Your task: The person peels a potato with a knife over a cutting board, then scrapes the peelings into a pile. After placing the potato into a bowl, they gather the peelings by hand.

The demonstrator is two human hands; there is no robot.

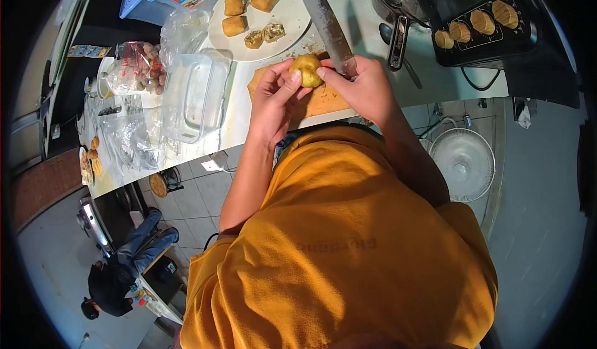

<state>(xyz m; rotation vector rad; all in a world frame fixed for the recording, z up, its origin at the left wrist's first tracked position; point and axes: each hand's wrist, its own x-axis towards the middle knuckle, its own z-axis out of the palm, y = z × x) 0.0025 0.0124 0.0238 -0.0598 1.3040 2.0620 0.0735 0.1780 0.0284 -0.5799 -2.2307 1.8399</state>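
Note:
A yellow-brown potato is held up between my two hands, over a wooden cutting board. My left hand grips its left side with thumb and fingers. In my right hand is a knife, its broad, stained blade pointing up and away from me. The right thumb also presses on the potato's right side. Dark crumbs or peel bits lie on the board. Just beyond it, a white plate carries several golden-brown square pieces, one of them broken open.
At left are a clear plastic container, plastic bags and blue-lidded boxes. A black pan, a spoon and a black appliance with ridged slices stand at right. A person sits farther off at lower left.

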